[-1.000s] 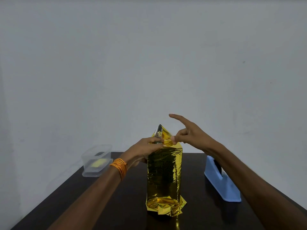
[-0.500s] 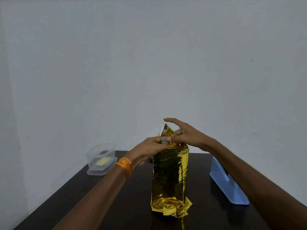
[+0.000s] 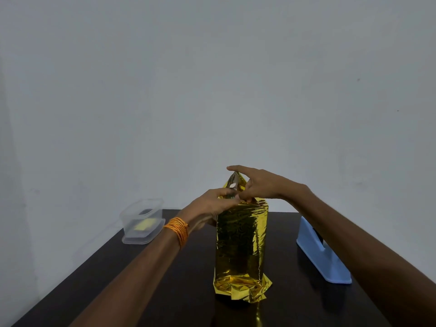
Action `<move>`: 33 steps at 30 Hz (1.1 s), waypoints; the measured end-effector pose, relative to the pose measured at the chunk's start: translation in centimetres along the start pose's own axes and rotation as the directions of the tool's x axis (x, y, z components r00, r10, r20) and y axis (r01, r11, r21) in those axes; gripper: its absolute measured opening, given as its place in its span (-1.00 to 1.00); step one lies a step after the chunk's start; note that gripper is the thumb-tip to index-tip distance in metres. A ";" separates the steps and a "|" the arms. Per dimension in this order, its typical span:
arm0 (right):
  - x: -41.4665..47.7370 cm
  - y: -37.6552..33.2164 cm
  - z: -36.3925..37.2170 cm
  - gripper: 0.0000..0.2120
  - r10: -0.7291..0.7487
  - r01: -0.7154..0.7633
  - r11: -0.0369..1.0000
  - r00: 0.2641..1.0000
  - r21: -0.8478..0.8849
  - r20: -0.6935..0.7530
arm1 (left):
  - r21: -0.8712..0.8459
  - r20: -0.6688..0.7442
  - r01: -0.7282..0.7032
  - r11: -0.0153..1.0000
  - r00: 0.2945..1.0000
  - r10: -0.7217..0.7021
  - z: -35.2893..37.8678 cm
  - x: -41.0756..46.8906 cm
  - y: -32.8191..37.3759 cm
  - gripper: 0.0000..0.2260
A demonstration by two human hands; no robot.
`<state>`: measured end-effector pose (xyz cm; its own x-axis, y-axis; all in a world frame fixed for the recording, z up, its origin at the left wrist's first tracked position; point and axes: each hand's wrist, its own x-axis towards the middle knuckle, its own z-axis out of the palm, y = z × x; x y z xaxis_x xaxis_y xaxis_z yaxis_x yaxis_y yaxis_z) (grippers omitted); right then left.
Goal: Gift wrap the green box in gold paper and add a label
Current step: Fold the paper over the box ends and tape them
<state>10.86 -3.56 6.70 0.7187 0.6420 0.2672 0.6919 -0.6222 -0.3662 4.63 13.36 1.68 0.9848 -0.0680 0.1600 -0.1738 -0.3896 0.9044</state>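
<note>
centrally, the gold paper (image 3: 240, 239) stands as an upright parcel on the dark table (image 3: 118, 279). the green box inside is fully covered and cannot be seen. the lower end is folded shut, with crumpled corners splayed on the tabletop. the upper end is open work: a pointed top flap (image 3: 234, 182) rises above the parcel's shoulder.

the left hand (image 3: 212, 205), with orange thread (image 3: 178, 228) at its wrist, pinches the paper at the upper left edge. the right hand (image 3: 262, 185) lays a straight index finger over the flap's peak, and its lower fingers curl onto the fold, apparently pinching it.

step in hand, as judged: closing the top end. done well, the flap is creased flat against the box edge and pressed downward, with one hand bracing so the tall parcel does not tip.

a blue tape dispenser (image 3: 320, 256) lies to the right, and a clear lidded container (image 3: 141, 223) sits at the rear left, well apart.
</note>
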 end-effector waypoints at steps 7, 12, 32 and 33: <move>0.3 1.4 -0.2 -0.12 0.202 -0.238 0.906 0.970 -0.350 -0.135 | 0.010 -0.028 0.012 1.000 1.000 -0.012 0.1 -0.2 0.2 -0.64; -0.9 3.2 1.1 -0.30 0.221 -0.294 0.935 0.921 -0.201 -0.321 | -0.007 -0.026 0.012 1.000 1.000 -0.012 0.1 -0.2 0.3 -0.70; -1.6 3.7 4.6 -0.53 0.435 -0.278 0.691 0.897 0.667 -0.077 | -0.197 -0.310 -0.113 0.974 0.950 0.048 0.2 2.0 1.1 -0.35; -1.6 3.6 4.6 -0.52 0.447 -0.290 0.690 0.891 0.663 -0.076 | -0.197 -0.307 -0.084 0.977 0.951 0.020 0.4 2.3 1.1 -0.25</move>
<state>11.88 -4.73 0.84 0.9551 0.2601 0.1417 0.2234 -0.3188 -0.9211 6.67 12.37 2.90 0.9333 0.2099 0.2914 -0.2523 -0.1942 0.9479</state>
